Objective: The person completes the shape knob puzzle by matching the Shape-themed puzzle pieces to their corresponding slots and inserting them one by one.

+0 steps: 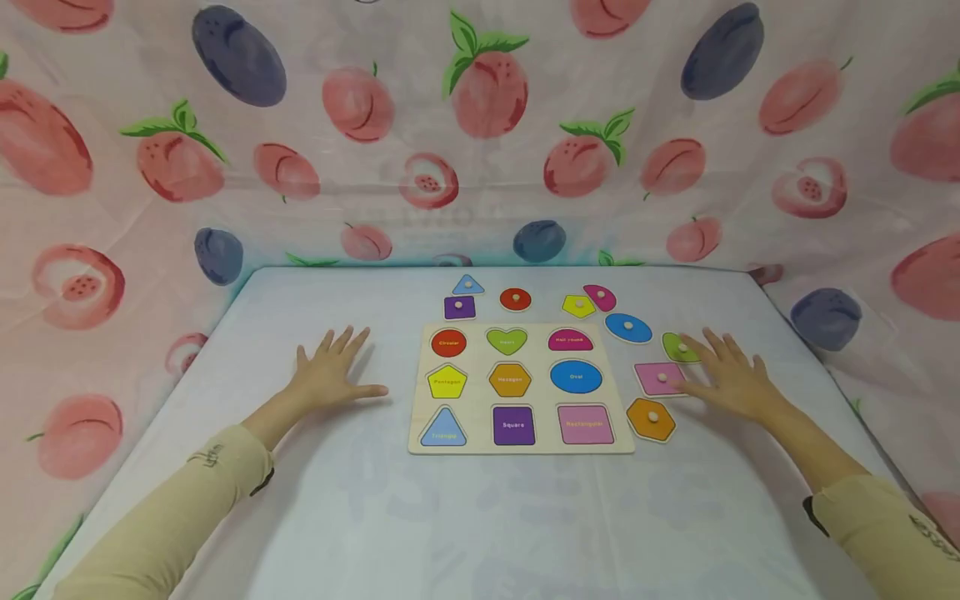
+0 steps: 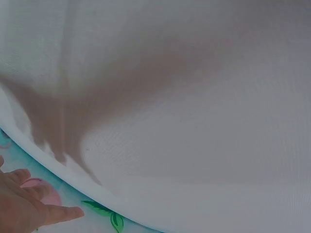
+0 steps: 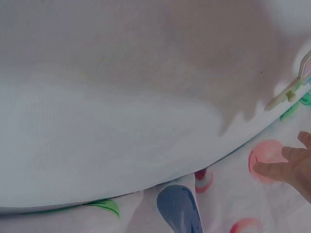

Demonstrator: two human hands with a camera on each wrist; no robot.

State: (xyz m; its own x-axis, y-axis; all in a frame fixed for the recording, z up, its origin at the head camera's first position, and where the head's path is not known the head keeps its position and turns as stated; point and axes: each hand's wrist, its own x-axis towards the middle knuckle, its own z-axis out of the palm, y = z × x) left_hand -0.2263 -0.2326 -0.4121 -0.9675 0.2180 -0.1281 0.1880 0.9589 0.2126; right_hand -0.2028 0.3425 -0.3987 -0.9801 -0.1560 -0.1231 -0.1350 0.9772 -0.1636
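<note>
On the white-covered table, the head cam gives us the pale, wooden-looking board, w/ pegged pcs. lying behind it & to its right. The right hand hides bits of the green heart & pink rectangle; we can't tell if it touches them. Its fingers are spread & free, as are those of the left hand, left of the board. Both sleeves are cut off. Board's flat, four-sided, w/ glossy-coloured shapes; some lettering's hard to read.

In the left wrist cam, we get only part of the left hand, bottom L corner, fingers apart, plus a blurry shadow on finely textured white.

In the right wrist cam, the right hand's cropped at the R edge; so are pegged pcs. above it, w/ creased fruit-print backdrop below.
</note>
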